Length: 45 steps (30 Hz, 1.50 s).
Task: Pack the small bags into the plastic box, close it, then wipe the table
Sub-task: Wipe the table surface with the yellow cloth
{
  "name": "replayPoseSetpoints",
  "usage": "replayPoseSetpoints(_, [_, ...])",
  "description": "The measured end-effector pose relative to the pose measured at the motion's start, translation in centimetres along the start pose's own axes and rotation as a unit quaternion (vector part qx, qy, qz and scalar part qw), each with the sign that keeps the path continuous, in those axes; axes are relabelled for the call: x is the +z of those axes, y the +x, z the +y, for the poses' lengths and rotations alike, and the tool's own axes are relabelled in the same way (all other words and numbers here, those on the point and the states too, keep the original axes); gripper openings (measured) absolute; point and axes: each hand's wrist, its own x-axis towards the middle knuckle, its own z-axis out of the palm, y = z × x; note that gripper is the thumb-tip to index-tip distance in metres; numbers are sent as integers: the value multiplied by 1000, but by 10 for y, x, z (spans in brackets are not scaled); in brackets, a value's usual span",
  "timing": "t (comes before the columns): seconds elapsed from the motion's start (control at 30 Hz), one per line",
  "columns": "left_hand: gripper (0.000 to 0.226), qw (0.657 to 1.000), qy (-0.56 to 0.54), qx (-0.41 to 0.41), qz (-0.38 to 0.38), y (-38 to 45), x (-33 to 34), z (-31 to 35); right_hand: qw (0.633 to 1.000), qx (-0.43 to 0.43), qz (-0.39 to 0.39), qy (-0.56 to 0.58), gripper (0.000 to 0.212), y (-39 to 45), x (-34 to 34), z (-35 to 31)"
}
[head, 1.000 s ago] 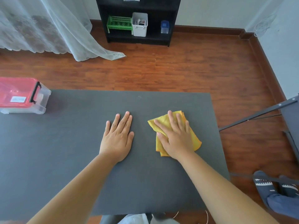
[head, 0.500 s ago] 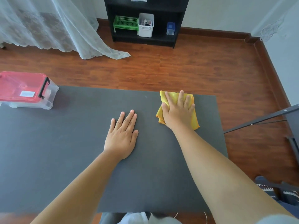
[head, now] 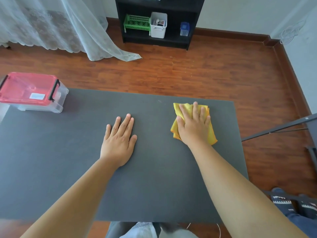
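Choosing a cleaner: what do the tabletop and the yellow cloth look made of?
Table: dark grey and matte, without glare or grain, probably laminate or a mat. Yellow cloth: soft, folded, fuzzy fabric, likely microfibre, pressed flat by the right hand.

Left hand (head: 119, 143) and right hand (head: 193, 127) flat, fingers extended

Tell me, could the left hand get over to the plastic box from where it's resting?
Probably yes. The left hand lies flat on the table, and only bare tabletop lies between it and the closed plastic box at the far left corner. It would need a long stretch.
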Motion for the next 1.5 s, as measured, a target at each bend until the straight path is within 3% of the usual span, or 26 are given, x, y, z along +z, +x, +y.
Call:
replayPoseSetpoints(0.2, [59,1000,-7,4,-2,-3,-2,-7,998,-53,-25,13,52,15,10,-71])
replayPoseSetpoints(0.37, [59,1000,-3,-2,-5,-9,-5,-23,988,-153,-17,8,48,-31,14,-35])
replayPoseSetpoints(0.53, [61,1000,-1,-4,-7,-15,-10,-42,999,-42,-2,-20,50,-16,3,5])
replayPoseSetpoints(0.63, [60,1000,-5,-3,-4,-15,-10,-43,1000,29,3,-5,52,10,3,-21])
replayPoseSetpoints(0.7, [59,1000,-5,-2,-4,-14,-9,-42,999,31,-6,4,54,22,6,-50])
replayPoseSetpoints(0.87, [59,1000,-9,-2,-2,-14,-8,-44,990,-135,-40,-22,53,-9,24,-111])
replayPoseSetpoints(1.03, [59,1000,-9,-2,-3,-15,-8,-44,968,-245,-36,-29,50,-87,34,-54])
replayPoseSetpoints(1.1, [58,1000,-10,-1,-4,-16,-8,-44,972,-230,-29,-33,51,-99,28,-12])
replayPoseSetpoints(1.23, [57,1000,-4,-6,3,-19,-6,-43,992,-111,-30,-45,51,-77,5,39])
replayPoseSetpoints(1.37, [57,1000,-11,-25,9,-27,-4,-38,998,-40,-16,-34,50,-45,3,19])
replayPoseSetpoints(1.5, [58,999,-13,-42,11,-42,0,-30,996,-78,-30,-37,51,-54,14,-16])
